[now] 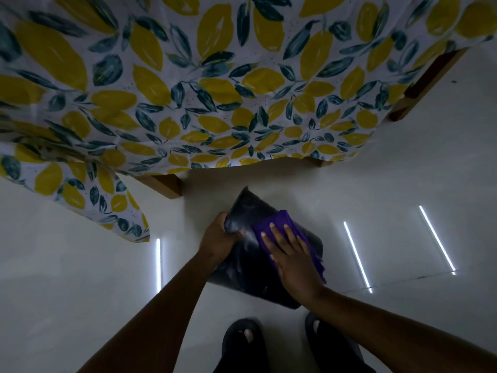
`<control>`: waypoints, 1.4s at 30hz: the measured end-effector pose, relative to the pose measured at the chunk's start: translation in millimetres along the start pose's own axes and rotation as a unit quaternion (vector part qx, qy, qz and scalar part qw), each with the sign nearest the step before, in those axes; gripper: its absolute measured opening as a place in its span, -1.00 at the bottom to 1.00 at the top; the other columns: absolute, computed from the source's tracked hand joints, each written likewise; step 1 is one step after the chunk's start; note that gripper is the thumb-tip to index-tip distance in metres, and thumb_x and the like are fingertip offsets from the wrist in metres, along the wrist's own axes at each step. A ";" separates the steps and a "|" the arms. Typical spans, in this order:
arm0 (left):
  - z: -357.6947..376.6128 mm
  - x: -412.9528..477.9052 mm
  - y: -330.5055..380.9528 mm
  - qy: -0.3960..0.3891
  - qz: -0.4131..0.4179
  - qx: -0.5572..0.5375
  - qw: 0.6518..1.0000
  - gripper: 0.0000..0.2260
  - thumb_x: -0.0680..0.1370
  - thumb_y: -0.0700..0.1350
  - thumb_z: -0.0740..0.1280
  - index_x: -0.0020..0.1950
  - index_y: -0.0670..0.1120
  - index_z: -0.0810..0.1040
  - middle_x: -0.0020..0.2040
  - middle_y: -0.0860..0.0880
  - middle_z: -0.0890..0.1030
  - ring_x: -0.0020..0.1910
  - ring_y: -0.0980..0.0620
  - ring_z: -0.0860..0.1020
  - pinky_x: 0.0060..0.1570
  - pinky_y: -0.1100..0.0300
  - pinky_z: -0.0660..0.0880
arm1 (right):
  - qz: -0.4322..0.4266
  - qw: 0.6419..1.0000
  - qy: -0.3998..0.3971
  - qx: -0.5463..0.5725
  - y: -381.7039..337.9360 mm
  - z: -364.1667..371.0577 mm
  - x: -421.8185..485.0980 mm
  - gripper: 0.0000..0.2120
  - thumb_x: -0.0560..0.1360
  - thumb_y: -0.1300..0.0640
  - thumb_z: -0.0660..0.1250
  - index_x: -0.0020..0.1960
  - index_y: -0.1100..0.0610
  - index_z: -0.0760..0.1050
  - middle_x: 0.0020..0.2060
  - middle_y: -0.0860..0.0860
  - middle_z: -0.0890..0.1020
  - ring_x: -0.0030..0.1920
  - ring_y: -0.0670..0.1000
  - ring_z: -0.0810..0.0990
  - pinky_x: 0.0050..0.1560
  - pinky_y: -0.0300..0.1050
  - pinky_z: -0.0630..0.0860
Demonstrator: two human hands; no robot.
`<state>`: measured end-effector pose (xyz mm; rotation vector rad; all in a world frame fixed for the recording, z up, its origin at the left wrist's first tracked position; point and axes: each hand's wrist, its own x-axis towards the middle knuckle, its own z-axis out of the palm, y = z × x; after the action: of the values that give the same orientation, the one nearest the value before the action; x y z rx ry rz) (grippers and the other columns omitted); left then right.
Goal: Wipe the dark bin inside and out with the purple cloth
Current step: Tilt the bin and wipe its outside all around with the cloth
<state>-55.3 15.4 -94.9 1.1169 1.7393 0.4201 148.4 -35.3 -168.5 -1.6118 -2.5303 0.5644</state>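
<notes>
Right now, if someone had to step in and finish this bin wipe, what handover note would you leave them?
Left hand: grips the edge of the dark plastic bin, holding it tilted above the pale glossy floor.
Right hand: flat, fingers spread, pressing the purple cloth onto the bin's outer wall.
Position: in front of the table with the lemon-print tablecloth.
Done: cannot tell how much is already wiped.
Left: finish the outside, then check the inside, which is hidden here.

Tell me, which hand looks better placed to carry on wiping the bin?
The right hand. It lies flat on the purple cloth, pressing it against the dark bin's outer side, while the left hand has its grip on the bin's edge to steady it.
</notes>
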 end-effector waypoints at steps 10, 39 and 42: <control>4.0 -1.1 -6.8 0.033 0.017 -0.018 0.999 -0.80 0.54 -0.12 0.35 0.09 0.01 0.38 -0.12 0.21 0.47 -0.14 0.25 0.48 -0.30 0.50 0.38 | 0.126 0.979 -0.016 0.161 5.0 -16.1 40.7 -0.41 0.55 -0.14 -0.20 0.54 0.01 0.05 0.53 0.04 0.16 0.52 0.12 0.12 0.46 0.11 0.21; -4.4 0.4 -21.8 -0.002 0.021 0.018 1.000 -0.78 0.54 -0.09 0.34 0.15 -0.03 0.40 0.08 -0.03 0.55 0.03 0.04 0.53 0.00 0.24 0.48 | 0.006 0.991 -0.051 0.120 -5.4 -21.7 57.5 -0.52 0.64 0.00 0.00 0.54 -0.08 0.02 0.55 -0.01 0.10 0.53 0.11 0.08 0.42 0.10 0.21; -4.8 -3.5 -18.5 0.003 0.023 0.002 1.000 -0.78 0.52 -0.11 0.36 0.12 0.02 0.40 -0.01 0.09 0.54 -0.06 0.19 0.51 -0.16 0.41 0.42 | 0.149 0.959 -0.077 0.229 17.7 -17.5 61.6 -0.52 0.64 -0.03 0.02 0.53 -0.03 0.07 0.52 0.04 0.18 0.48 0.10 0.20 0.41 0.11 0.25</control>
<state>-68.2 4.0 -103.8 1.1612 1.7227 0.4495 141.1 30.7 -166.0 -1.8176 -2.0330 1.2444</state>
